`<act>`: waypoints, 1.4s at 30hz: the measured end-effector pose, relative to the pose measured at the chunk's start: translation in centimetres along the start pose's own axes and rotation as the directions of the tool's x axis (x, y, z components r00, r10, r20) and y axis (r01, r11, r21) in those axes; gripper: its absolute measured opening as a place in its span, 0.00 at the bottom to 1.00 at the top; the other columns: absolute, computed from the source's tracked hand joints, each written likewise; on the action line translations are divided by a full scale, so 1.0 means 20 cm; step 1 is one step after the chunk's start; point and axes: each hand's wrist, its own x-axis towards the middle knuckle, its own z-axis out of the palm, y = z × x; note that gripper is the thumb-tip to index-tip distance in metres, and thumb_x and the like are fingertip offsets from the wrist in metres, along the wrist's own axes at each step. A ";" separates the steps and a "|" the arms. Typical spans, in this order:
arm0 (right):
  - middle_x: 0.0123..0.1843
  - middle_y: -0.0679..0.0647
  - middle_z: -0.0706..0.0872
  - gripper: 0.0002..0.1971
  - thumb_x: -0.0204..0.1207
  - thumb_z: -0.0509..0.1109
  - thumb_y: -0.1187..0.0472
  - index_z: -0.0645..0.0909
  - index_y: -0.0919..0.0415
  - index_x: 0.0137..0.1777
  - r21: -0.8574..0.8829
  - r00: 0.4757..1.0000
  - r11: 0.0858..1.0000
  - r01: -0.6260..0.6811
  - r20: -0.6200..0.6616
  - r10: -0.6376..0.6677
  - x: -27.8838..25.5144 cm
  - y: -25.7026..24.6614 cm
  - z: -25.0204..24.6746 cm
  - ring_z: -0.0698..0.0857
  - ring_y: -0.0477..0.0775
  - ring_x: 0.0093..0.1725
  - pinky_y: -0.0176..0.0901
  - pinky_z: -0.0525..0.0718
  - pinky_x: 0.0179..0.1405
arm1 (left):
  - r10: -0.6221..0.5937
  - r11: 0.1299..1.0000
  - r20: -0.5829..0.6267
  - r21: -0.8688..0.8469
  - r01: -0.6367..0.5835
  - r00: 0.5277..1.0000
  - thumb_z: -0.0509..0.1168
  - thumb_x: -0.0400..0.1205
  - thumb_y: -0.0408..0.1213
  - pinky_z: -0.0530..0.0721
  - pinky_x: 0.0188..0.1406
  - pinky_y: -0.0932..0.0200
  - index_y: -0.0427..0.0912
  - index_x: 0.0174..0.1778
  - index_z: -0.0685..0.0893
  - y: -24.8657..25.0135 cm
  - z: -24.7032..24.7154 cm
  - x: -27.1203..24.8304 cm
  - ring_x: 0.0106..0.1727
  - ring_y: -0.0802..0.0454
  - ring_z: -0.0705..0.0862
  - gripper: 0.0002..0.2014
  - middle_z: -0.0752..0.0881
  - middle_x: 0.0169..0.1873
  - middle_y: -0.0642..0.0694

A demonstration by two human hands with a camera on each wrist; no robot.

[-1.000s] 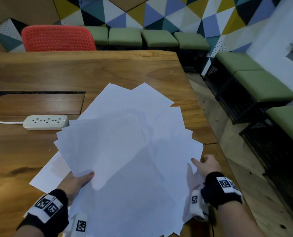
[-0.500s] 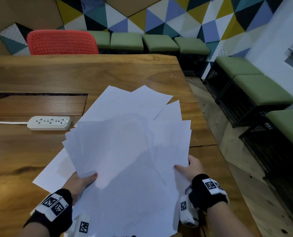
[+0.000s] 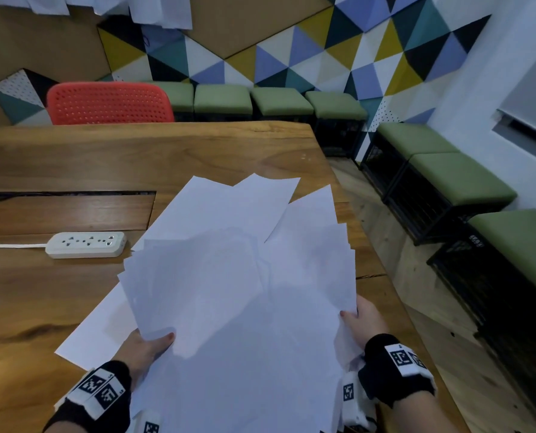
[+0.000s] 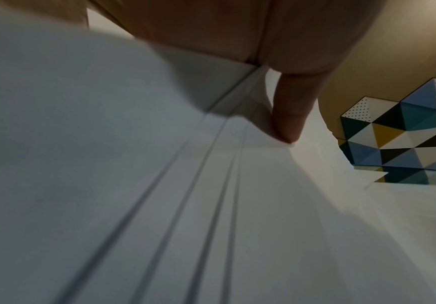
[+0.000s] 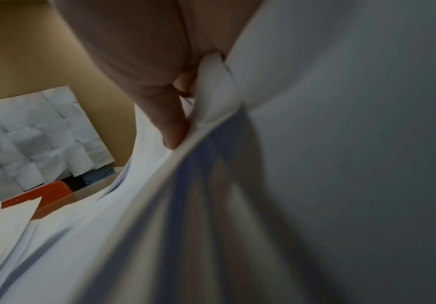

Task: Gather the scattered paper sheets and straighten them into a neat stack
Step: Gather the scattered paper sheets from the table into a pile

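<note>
A fanned, uneven pile of white paper sheets point(image 3: 238, 292) is held up over the near right part of the wooden table point(image 3: 104, 157). My left hand point(image 3: 149, 345) grips the pile's left edge, thumb on top. My right hand point(image 3: 358, 320) pinches the right edge, thumb on the top sheet. In the left wrist view a thumb presses on staggered paper sheets point(image 4: 211, 205). In the right wrist view fingers pinch the bunched paper sheets point(image 5: 211, 185). One sheet point(image 3: 94, 329) sticks out low at the left, under the pile.
A white power strip point(image 3: 85, 244) lies on the table left of the pile. A red chair point(image 3: 109, 103) stands at the far edge. Green stools point(image 3: 279, 101) line the wall and the right side. The table's right edge runs close by my right hand.
My right hand has pushed the pile's right edge inward to the left, so the fan of sheets is narrower. The left hand keeps its hold.
</note>
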 end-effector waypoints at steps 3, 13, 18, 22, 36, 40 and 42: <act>0.59 0.64 0.86 0.15 0.77 0.61 0.70 0.80 0.66 0.61 -0.141 0.988 0.989 0.040 -0.145 -0.060 -0.03 -0.02 -0.10 0.82 0.65 0.60 0.41 0.74 0.53 | 0.008 1.000 -0.004 -0.003 -0.008 1.000 0.69 0.76 0.27 0.81 0.54 0.42 0.28 0.59 0.79 -0.01 0.00 0.01 0.50 0.33 0.86 0.16 0.86 0.52 0.30; 0.42 0.73 0.86 0.17 0.72 0.56 0.61 0.81 0.67 0.55 -0.243 0.778 0.929 0.280 -0.510 -0.368 -0.26 -0.27 -0.40 0.83 0.73 0.43 0.46 0.70 0.38 | -0.007 1.000 -0.011 0.030 0.008 1.000 0.68 0.77 0.26 0.80 0.59 0.39 0.26 0.61 0.79 0.00 0.01 0.02 0.53 0.31 0.85 0.17 0.86 0.54 0.29; 0.45 0.73 0.88 0.20 0.68 0.57 0.61 0.82 0.70 0.55 -0.078 0.586 0.875 0.479 -0.713 -0.385 -0.32 -0.45 -0.36 0.86 0.71 0.44 0.41 0.70 0.35 | -0.043 0.999 0.002 0.032 0.042 0.999 0.68 0.76 0.27 0.80 0.59 0.37 0.27 0.60 0.80 0.00 0.01 0.03 0.52 0.30 0.85 0.17 0.86 0.54 0.29; 0.53 0.67 0.88 0.19 0.68 0.62 0.59 0.81 0.67 0.57 0.270 0.774 0.830 0.489 -0.573 -0.270 -0.20 -0.41 -0.20 0.86 0.61 0.55 0.43 0.81 0.49 | -0.065 0.997 -0.011 0.044 0.065 0.998 0.67 0.77 0.27 0.79 0.60 0.36 0.26 0.62 0.79 0.01 0.01 0.02 0.52 0.31 0.85 0.17 0.86 0.53 0.29; 0.59 0.49 0.86 0.13 0.75 0.68 0.58 0.77 0.50 0.58 0.123 0.922 0.985 0.124 0.353 -0.161 -0.16 -0.11 0.34 0.83 0.49 0.59 0.45 0.80 0.64 | 0.111 0.991 0.053 0.062 -0.115 0.992 0.78 0.57 0.50 0.82 0.49 0.52 0.37 0.62 0.80 0.04 0.06 -0.09 0.52 0.41 0.86 0.38 0.88 0.51 0.41; 0.56 0.51 0.81 0.26 0.74 0.66 0.44 0.68 0.56 0.66 -0.051 0.955 0.995 0.089 0.287 -0.071 -0.11 -0.14 0.36 0.80 0.52 0.56 0.39 0.76 0.50 | 0.120 0.991 0.049 0.058 -0.123 0.992 0.78 0.53 0.39 0.82 0.45 0.53 0.32 0.60 0.82 0.05 0.07 -0.10 0.48 0.41 0.87 0.37 0.89 0.48 0.39; 0.50 0.51 0.76 0.17 0.77 0.63 0.46 0.69 0.57 0.58 -0.105 0.954 0.992 0.067 0.299 -0.033 -0.10 -0.15 0.37 0.77 0.50 0.51 0.44 0.77 0.51 | 0.112 0.992 0.032 0.049 -0.113 0.993 0.78 0.51 0.39 0.82 0.48 0.52 0.33 0.58 0.82 0.04 0.06 -0.10 0.47 0.41 0.87 0.37 0.89 0.46 0.42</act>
